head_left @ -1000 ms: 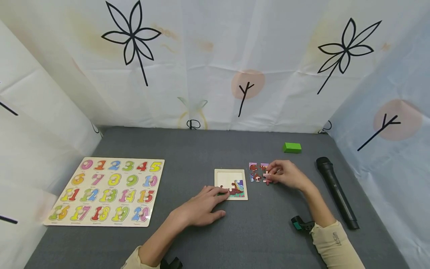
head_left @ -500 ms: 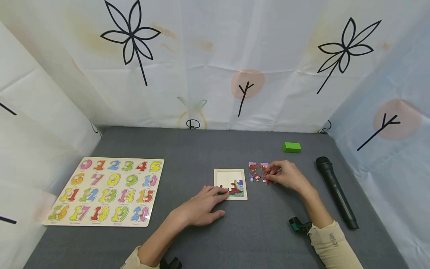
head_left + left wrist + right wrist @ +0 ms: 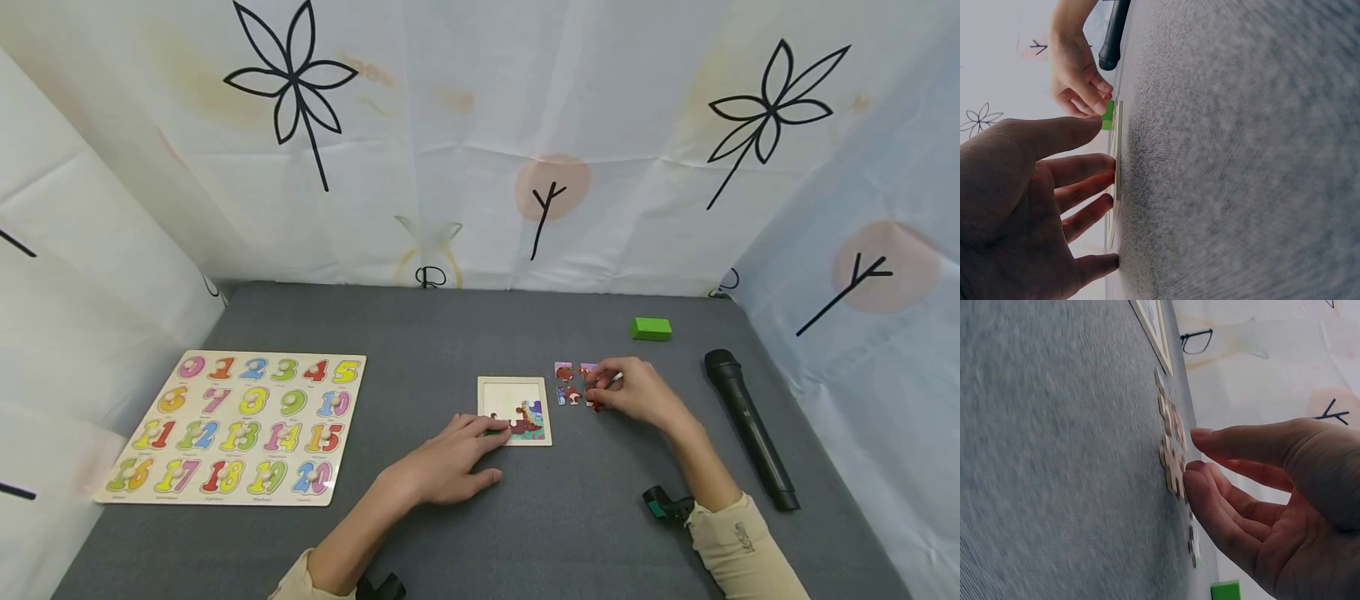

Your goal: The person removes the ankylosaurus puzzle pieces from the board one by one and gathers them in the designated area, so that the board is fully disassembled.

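Note:
A small square wooden puzzle tray (image 3: 510,390) lies on the table, with several picture pieces fitted in its lower part. The fingertips of my left hand (image 3: 457,461) rest on the tray's lower left, the fingers spread and nearly straight. To the tray's right lie several loose jigsaw pieces (image 3: 563,372) in red, purple and blue. Over the rightmost ones is my right hand (image 3: 633,390), hiding some of them. In the right wrist view, the thumb and index fingertip stand apart beside the jigsaw pieces (image 3: 1174,465), with nothing visible between them. Whether a fingertip touches a piece is unclear.
A large number puzzle board (image 3: 238,429) lies on the left of the grey table (image 3: 420,333). A green block (image 3: 652,328) sits behind my right hand, and a black microphone (image 3: 752,429) lies at the right. White cloth (image 3: 465,125) with printed plants surrounds the table.
My right hand has shifted slightly left over the loose pieces, and its fingertips have moved with it. The left hand and the tray stay where they were.

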`<state>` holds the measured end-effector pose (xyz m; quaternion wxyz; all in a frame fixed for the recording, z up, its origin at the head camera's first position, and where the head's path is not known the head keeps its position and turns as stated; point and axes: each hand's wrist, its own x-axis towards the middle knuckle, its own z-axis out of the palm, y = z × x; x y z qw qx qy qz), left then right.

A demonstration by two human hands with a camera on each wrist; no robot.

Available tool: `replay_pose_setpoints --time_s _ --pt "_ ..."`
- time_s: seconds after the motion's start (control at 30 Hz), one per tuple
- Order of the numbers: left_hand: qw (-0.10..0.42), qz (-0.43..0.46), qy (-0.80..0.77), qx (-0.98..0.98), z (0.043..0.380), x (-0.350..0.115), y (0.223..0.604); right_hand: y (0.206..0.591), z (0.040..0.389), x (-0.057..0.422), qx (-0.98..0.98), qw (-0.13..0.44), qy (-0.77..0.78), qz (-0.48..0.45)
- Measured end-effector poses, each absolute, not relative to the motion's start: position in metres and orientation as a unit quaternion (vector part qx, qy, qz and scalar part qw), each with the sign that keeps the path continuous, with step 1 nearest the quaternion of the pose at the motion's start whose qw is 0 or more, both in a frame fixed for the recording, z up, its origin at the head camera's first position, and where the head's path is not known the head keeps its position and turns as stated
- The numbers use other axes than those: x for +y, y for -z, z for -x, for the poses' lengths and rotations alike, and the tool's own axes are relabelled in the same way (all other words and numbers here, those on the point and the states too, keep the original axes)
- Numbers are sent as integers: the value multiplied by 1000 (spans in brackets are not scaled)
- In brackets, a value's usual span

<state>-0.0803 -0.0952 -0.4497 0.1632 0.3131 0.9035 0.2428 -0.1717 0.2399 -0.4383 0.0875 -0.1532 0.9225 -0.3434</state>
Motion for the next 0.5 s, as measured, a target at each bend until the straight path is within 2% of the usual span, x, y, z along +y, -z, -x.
replay_pose_setpoints --time_s 0.2,0.5 --pt "163 -314 -242 903 81 -95 450 439 168 229 906 105 376 167" --pt "165 -315 -244 902 81 -96 450 447 164 216 891 96 385 219"
